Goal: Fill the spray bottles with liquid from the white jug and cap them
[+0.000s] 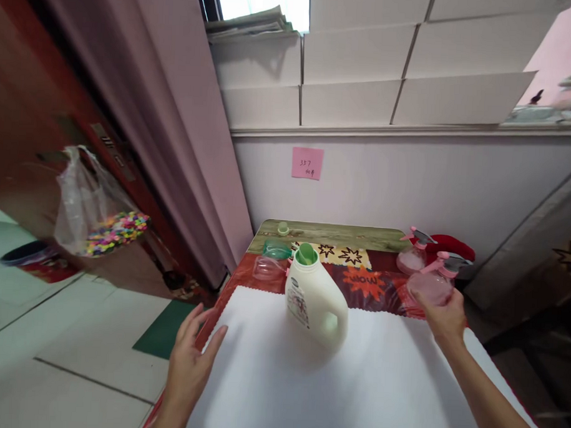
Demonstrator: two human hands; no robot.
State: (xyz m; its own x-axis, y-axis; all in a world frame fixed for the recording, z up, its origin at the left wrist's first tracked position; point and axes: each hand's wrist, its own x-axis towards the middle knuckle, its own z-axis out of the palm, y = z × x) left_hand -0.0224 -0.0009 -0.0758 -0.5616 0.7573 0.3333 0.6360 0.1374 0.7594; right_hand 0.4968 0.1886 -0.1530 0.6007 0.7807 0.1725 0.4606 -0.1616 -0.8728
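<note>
Right hand (446,321) grips rounded, see-through plastic spray bottle (427,286).

You've rm to pass over the white cloth (377,392), lower ctr, btwn your L grip (191,354) (lower L) & R grip (445,319) (mid R). Jug (313,296) stands upright mid-frame, blocking a straight L–R run; near side of it's passable. Just L of its neck, a see-thru green pc (275,250) & pink pc (267,268) crowd the table (350,232). Mid R is tight: rear spray btl (410,261) near your held spray btl (428,289), red item (455,246) behind. Wall (389,186) closes off the back, upper ctr.
</note>
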